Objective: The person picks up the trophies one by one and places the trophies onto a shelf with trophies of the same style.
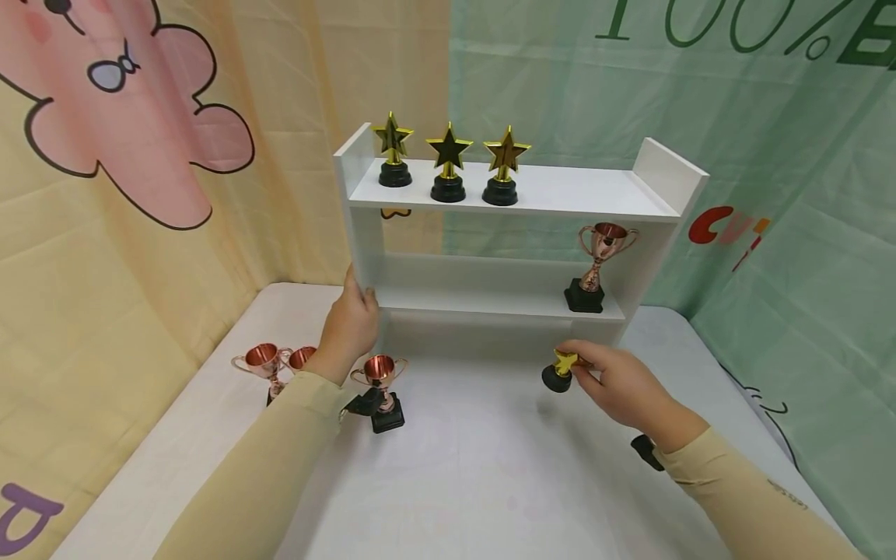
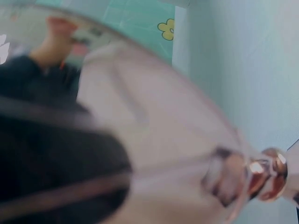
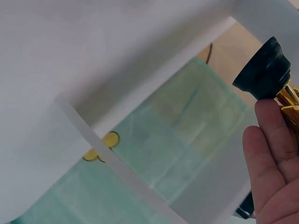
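My right hand (image 1: 623,385) pinches a small gold star trophy (image 1: 565,362) by its star, above the white table in front of the shelf. In the right wrist view its black round base (image 3: 265,70) sticks out past the fingers. My left hand (image 1: 351,323) grips the left side panel of the white two-tier shelf (image 1: 574,190). Three gold star trophies (image 1: 448,163) stand in a row on the upper board, toward the left. A rose-gold cup trophy (image 1: 593,268) stands on the lower board at the right end.
By my left forearm are rose-gold cup trophies: one in front (image 1: 380,381), another at the far left (image 1: 263,361), and a third (image 1: 301,357) partly hidden by the wrist. A blurred cup bowl (image 2: 163,116) fills the left wrist view. Printed curtains (image 1: 560,93) hang behind the table (image 1: 476,467).
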`<action>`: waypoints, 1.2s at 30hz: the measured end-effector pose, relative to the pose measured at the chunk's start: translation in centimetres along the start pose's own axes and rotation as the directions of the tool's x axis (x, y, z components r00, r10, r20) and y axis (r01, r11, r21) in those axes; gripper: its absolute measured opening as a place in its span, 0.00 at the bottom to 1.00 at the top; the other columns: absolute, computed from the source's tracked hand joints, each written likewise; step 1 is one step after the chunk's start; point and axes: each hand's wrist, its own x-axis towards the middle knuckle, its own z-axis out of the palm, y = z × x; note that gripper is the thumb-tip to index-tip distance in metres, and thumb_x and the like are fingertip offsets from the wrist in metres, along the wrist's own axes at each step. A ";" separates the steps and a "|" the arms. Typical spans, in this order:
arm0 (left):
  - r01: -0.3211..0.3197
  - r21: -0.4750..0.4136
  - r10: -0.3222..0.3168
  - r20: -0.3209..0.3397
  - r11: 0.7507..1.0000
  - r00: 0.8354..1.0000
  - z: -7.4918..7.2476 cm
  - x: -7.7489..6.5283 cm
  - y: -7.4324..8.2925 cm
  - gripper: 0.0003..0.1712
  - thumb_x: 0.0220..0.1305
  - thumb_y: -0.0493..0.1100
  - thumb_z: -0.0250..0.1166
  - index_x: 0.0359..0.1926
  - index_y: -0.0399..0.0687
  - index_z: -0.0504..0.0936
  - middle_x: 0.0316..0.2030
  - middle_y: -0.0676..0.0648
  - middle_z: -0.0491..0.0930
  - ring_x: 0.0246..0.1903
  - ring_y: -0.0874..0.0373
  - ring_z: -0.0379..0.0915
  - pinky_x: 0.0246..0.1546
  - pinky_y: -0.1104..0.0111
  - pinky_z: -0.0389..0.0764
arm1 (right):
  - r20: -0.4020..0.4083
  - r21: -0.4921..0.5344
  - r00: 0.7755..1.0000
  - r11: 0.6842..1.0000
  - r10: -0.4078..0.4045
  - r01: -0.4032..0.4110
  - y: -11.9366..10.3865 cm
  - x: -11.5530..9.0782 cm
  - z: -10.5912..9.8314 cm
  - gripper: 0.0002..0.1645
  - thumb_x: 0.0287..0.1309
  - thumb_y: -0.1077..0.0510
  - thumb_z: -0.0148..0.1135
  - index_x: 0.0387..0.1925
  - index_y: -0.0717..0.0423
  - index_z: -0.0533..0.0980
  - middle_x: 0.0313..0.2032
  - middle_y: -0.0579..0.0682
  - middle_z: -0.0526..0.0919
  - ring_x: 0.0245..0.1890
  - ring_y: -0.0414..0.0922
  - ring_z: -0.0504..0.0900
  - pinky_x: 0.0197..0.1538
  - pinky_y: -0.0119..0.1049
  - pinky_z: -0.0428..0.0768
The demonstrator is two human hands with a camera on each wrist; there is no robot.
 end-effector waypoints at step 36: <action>-0.004 -0.001 0.004 0.003 1.000 1.000 0.0 0.1 -0.1 0.36 0.84 0.49 0.40 0.85 0.50 0.40 0.69 0.25 0.72 0.63 0.26 0.75 0.64 0.34 0.73 | -0.412 -0.125 0.881 0.972 -0.233 0.199 -5.5 5.2 -10.6 0.20 0.68 0.69 0.63 0.59 0.57 0.83 0.50 0.57 0.89 0.46 0.52 0.87 0.49 0.14 0.68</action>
